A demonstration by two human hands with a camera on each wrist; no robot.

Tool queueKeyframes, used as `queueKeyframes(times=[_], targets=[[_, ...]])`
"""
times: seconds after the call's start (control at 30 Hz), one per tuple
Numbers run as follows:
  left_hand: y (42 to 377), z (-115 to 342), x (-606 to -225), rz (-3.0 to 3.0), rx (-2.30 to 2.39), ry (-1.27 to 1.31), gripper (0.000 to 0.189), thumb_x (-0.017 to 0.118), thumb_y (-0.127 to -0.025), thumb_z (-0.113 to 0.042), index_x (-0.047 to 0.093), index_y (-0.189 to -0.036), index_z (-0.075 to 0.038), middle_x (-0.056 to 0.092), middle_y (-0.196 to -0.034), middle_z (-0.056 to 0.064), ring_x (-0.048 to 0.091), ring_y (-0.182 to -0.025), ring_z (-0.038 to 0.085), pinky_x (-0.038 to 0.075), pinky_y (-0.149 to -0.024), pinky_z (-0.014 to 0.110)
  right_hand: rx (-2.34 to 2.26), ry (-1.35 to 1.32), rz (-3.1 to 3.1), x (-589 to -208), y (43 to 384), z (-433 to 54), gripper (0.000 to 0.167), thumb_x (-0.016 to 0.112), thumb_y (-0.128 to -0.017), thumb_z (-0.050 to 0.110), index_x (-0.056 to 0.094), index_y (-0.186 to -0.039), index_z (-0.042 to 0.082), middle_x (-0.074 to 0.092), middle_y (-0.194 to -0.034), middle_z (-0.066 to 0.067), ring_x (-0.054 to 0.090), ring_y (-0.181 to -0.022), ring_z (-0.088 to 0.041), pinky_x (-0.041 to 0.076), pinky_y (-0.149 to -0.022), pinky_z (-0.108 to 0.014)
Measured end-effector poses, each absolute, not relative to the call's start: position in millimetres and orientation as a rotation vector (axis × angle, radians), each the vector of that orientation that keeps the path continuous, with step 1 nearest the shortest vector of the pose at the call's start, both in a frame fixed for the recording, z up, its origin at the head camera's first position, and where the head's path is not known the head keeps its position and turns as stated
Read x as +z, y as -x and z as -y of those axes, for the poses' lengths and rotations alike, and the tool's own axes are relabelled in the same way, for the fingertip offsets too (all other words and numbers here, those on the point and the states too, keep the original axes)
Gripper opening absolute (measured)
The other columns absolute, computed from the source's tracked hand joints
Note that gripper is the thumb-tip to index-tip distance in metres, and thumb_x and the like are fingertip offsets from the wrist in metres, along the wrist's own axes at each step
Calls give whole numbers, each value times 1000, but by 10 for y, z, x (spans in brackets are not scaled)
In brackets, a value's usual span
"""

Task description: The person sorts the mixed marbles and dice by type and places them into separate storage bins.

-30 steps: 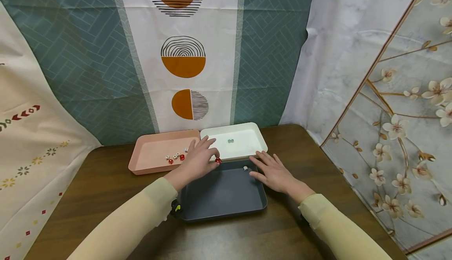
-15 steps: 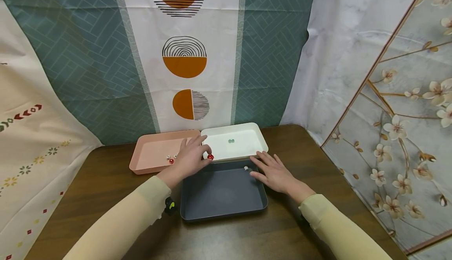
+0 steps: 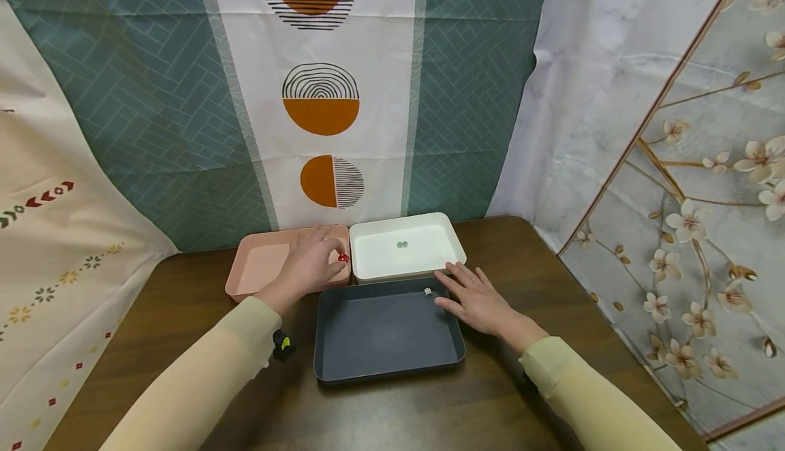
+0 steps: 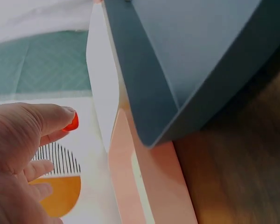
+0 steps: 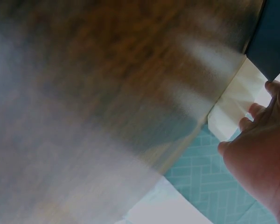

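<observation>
My left hand (image 3: pixel 304 263) is over the right part of the pink tray (image 3: pixel 240 277), pinching a red die (image 3: pixel 343 257) between thumb and finger. In the left wrist view the same red die (image 4: pixel 73 122) shows at the thumb tip. The dice lying in the pink tray are hidden behind this hand. My right hand (image 3: pixel 481 301), fingers spread and relaxed, rests at the far right corner of the dark grey tray (image 3: pixel 389 375). Close to its thumb, a white die (image 3: pixel 428 291) lies inside that tray.
Behind the dark tray stands a white tray (image 3: pixel 432 229) with two pale green dice (image 3: pixel 402 244) in it. All three trays sit close together on a brown wooden table (image 3: pixel 509 253). Patterned cloths (image 3: pixel 478 97) hang behind and at both sides.
My left hand has carried the red die leftward, from above the dark tray's back edge past the white tray's corner to over the pink tray. The right hand has stayed put.
</observation>
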State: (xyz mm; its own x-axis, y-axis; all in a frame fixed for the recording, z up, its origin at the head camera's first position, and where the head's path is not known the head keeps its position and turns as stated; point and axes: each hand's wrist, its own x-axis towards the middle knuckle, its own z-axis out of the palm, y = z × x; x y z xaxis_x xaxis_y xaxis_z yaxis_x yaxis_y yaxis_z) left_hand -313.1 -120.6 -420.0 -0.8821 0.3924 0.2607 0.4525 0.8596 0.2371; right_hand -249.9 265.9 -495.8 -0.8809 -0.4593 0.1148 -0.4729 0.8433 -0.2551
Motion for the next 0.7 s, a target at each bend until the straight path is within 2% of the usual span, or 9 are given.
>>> queueKeyframes(times=[0.13, 0.4, 0.7], targets=[[3188, 1325, -4196, 2831, -471, 608, 15, 86, -98, -19, 79, -108, -11, 52, -162, 24, 36, -157, 49, 26, -120, 78, 419, -749, 2974, -4956, 2501, -2659, 77, 50, -114, 60, 39, -173, 13, 29, -179, -21, 22, -166, -44, 14, -129, -74], [3301, 1493, -4202, 2891, -510, 479, 18, 84, -98, -19, 79, -112, -9, 42, -170, 26, 25, -161, 54, 13, -124, 80, 388, -730, 3002, -4931, 2501, -2658, 74, 52, -114, 57, 37, -174, 16, 28, -180, -18, 20, -167, -41, 13, -130, -71], [3350, 1554, -4265, 2927, -515, 435, 19, 84, -98, -20, 79, -113, -8, 41, -169, 28, 24, -161, 53, 11, -123, 82, 395, -726, 3007, -4925, 2507, -2657, 75, 52, -114, 58, 36, -174, 17, 27, -180, -18, 20, -167, -40, 13, -130, -72]])
